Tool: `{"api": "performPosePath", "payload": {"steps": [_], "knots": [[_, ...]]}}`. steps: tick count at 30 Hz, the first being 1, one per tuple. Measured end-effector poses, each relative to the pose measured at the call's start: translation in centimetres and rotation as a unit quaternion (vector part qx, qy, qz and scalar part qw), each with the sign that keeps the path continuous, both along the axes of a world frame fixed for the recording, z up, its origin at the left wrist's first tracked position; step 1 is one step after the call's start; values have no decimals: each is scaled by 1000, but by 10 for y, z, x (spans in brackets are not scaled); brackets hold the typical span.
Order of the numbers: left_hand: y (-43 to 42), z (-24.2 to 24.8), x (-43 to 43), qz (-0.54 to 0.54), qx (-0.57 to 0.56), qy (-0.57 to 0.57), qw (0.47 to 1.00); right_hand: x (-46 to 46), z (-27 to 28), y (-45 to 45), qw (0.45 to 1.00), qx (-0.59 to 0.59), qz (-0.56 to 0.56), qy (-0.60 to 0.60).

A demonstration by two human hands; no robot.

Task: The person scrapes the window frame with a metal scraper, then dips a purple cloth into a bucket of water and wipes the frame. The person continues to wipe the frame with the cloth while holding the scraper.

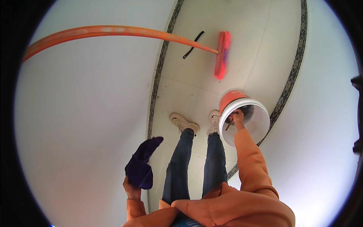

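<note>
My left hand (132,188) grips a dark purple cloth (141,167), which hangs out past the fingers beside the white wall. My right hand (239,115) is inside a white plastic bucket (265,113) with an orange printed band on its outside. Near its fingers are a thin brown stick (228,124) and something small and pinkish; the fingers are too small and partly hidden to show whether they hold either one. Dark material (249,113) lies at the bucket's bottom. The bucket stands on the floor by my right shoe (214,122).
A broom head (219,56) with pink and purple bristles lies ahead on the pale tiled floor (192,93). Its long orange handle (113,30) crosses to the left. Under the handle lies a black strip (187,54). Dark patterned borders (158,76) edge the floor along white walls (85,99).
</note>
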State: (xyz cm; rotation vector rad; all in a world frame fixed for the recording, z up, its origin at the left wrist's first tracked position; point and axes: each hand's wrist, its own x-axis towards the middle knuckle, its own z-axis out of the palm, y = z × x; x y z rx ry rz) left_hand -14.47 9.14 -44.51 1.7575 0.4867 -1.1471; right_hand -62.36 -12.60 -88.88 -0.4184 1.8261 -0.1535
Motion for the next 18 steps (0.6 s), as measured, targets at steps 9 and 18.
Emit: {"api": "performPosePath", "payload": {"steps": [9,18], "knots": [[-48,112,-49,3,-69,-115,991,-84,185,-10,991,63,121,3],[-108,383,-20,-201,-27,-600,774,40,426,-140,934,70,237,-256]]}}
